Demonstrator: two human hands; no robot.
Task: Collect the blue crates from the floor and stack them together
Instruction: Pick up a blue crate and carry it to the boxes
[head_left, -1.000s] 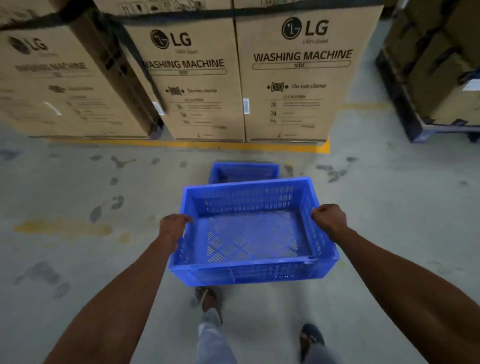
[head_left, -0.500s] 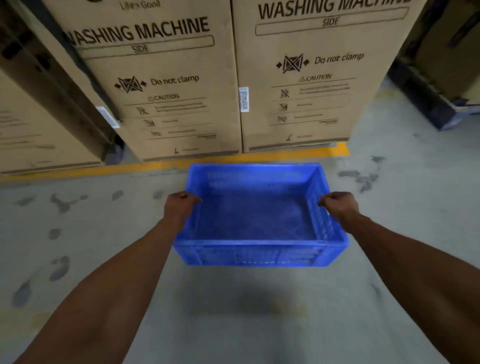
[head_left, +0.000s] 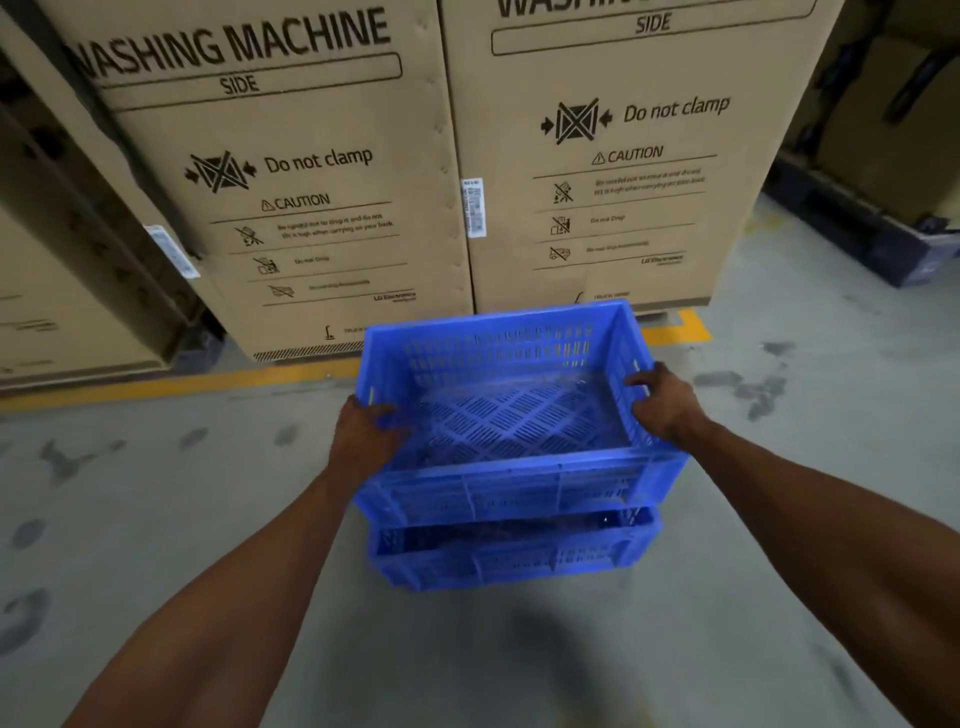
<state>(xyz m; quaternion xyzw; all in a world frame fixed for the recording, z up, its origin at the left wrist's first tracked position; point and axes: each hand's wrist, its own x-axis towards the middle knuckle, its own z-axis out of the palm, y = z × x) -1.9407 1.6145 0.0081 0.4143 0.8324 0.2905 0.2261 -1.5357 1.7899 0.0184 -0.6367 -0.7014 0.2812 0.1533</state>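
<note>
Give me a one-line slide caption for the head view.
Both hands, left hand and right hand, grip the upper blue crate over the lower blue crate.

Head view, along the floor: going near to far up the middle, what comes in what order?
Lower blue crate → upper blue crate, held on both sides → yellow floor line → washing machine cartons.

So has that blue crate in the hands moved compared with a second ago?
Yes. The held crate went forward toward the washing machine boxes and now sits over the second crate on the floor.
</note>
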